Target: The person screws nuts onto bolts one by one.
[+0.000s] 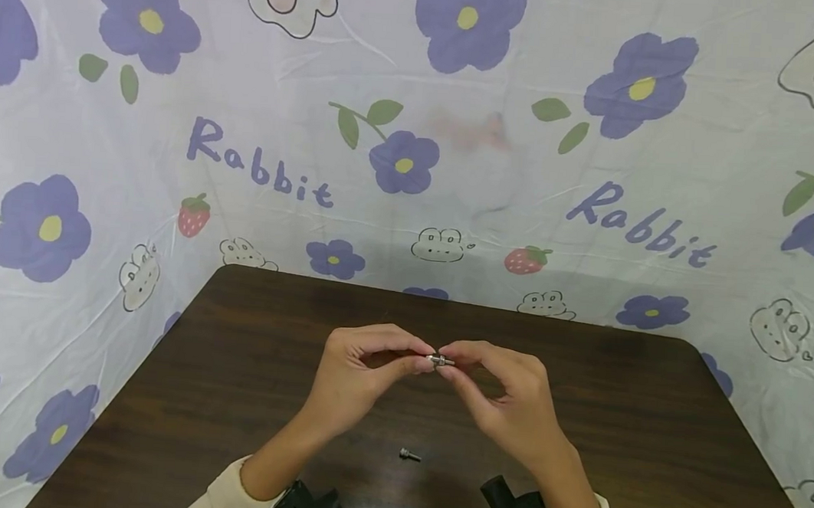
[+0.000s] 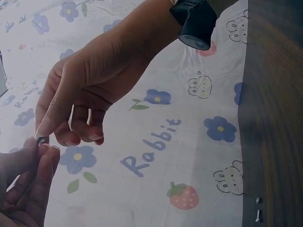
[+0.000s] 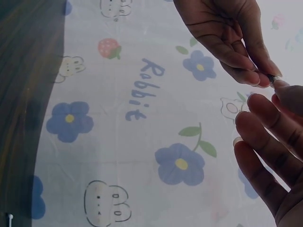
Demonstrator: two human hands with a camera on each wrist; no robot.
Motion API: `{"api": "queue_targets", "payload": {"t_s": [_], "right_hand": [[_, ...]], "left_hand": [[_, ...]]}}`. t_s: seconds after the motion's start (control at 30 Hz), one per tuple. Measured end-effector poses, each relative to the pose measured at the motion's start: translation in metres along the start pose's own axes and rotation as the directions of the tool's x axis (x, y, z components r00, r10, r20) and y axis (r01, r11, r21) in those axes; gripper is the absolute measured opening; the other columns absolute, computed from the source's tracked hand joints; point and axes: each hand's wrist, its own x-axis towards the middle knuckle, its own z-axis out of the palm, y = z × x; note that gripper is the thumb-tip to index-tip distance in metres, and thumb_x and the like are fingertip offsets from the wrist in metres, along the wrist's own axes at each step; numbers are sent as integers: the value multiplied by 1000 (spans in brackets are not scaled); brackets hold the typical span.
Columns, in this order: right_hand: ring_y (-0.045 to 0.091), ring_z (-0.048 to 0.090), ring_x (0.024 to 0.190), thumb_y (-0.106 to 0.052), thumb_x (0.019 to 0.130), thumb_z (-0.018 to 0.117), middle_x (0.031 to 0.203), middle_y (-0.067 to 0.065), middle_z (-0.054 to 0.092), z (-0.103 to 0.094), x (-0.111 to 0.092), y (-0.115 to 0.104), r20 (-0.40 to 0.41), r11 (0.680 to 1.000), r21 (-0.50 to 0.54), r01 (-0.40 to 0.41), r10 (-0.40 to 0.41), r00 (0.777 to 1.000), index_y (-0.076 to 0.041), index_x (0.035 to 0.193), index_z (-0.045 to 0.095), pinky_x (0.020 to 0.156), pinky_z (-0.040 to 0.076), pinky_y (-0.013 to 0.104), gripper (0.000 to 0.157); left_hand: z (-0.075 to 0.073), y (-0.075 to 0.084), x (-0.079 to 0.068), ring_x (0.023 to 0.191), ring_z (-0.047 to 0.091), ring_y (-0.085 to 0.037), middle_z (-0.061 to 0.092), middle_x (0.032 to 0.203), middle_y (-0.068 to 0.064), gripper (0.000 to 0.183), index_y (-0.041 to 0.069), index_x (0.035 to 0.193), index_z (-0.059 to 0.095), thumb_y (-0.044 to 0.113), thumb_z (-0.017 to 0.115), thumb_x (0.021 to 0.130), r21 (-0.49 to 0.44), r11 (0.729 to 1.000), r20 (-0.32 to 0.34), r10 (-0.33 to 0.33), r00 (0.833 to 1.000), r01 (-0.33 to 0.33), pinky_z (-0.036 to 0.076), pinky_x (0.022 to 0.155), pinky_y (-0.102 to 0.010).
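— Printed cloth (image 1: 277, 94) with purple flowers, strawberries and "Rabbit" lettering rises at twelve o'clock, behind the dark wood-grain table (image 1: 236, 352). Where are the hands?

— Above the table, fingertips close together, with a small metal bolt (image 1: 440, 360) between them.

— Which one has it?

— Both. From between eight and nine o'clock, the left hand (image 1: 352, 374) pinches it with thumb and finger; from between three and four, the right hand (image 1: 516, 382) does likewise. Whether a nut sits on it is too small to tell.

— Anything lying nearby?

— A second bolt (image 1: 407, 454), on its side on the table, between six and seven o'clock from the held one. Black wrist devices (image 1: 306, 503) show at roughly eight and four o'clock from it.
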Motion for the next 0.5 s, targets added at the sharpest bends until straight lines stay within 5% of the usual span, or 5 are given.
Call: {"api": "queue_targets", "payload": {"t_s": [0.5], "right_hand": [[5, 63, 63, -27, 106, 58, 74, -2, 69, 3, -4, 4, 28, 999, -21, -35, 36, 999, -7, 94, 70, 60, 53, 18, 26]], "left_hand": [[3, -1, -1, 80, 72, -22, 76, 91, -7, 11, 1, 96, 79, -3, 78, 86, -13, 1000, 12, -11, 1000, 11, 62, 68, -39]]}}
